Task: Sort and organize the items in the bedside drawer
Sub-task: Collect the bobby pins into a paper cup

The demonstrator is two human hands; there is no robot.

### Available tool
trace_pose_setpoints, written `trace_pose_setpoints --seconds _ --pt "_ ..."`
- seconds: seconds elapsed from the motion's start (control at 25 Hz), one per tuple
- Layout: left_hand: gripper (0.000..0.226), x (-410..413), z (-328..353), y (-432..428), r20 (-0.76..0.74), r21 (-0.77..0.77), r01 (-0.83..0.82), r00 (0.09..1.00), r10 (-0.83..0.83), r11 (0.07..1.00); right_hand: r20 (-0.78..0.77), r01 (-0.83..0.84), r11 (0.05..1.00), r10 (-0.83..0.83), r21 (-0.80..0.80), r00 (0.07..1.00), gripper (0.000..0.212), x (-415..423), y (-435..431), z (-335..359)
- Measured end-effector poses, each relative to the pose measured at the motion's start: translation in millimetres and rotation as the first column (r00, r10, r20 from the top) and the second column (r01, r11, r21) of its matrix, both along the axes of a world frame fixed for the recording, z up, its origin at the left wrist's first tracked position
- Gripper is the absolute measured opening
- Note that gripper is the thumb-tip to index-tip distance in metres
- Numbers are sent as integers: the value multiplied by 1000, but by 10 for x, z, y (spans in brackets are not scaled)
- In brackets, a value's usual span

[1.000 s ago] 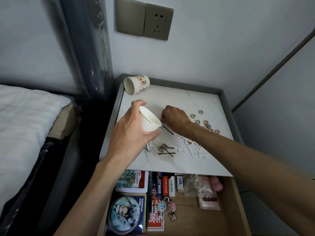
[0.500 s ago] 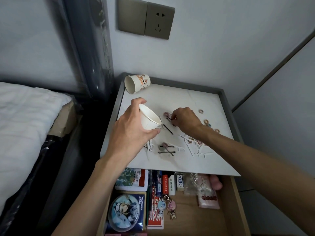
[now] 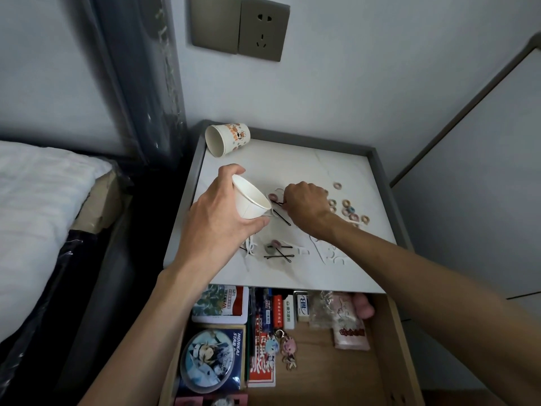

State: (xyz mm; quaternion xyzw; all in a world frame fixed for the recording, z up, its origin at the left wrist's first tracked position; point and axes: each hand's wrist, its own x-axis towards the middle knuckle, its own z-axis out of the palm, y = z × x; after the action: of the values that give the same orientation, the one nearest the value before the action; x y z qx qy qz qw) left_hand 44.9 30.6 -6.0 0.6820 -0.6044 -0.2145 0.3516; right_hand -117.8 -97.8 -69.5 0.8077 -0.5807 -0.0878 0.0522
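Observation:
My left hand (image 3: 218,218) grips a plain white paper cup (image 3: 250,199), tilted with its mouth toward the right, just above the bedside table top (image 3: 316,165). My right hand (image 3: 307,205) is curled beside the cup's rim and pinches a black hairpin (image 3: 281,215) lying on the table top. More black hairpins (image 3: 278,253) and white clips (image 3: 330,254) lie nearer the front edge. Small hair rings (image 3: 348,208) are scattered to the right of my right hand. The open drawer (image 3: 383,347) below holds boxes, cards and keychains.
A printed paper cup (image 3: 227,139) lies on its side at the table's back left corner. A bed with white sheets (image 3: 35,218) is on the left. A wall socket (image 3: 262,29) sits above the table. A cabinet door (image 3: 474,177) stands at the right.
My right hand moved a little to the right along the table, then back toward the cup's rim, with a hairpin now between its fingers. The cup stays tilted in my left hand.

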Motion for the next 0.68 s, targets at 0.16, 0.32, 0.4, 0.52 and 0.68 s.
trace_pose_setpoints --seconds 0.16,0.32,0.4,0.52,0.68 --pt "80 3 11 19 -6 -3 10 1000 -10 1000 -79 -52 998 49 -32 996 13 -109 8 90" --pt "79 -3 3 11 -13 -21 17 1000 -17 1000 15 16 998 -17 67 1000 13 -325 -61 316" --pt "79 -13 -6 1 -9 -18 22 1000 -22 1000 161 -39 987 13 159 987 13 -366 -74 493" --pt "80 -19 -18 2 7 -4 24 1000 -24 1000 525 -270 954 164 133 835 15 -268 39 849" --pt "82 -59 -10 -6 -12 10 15 1000 -14 1000 590 -582 809 432 81 682 17 47 307 1120"
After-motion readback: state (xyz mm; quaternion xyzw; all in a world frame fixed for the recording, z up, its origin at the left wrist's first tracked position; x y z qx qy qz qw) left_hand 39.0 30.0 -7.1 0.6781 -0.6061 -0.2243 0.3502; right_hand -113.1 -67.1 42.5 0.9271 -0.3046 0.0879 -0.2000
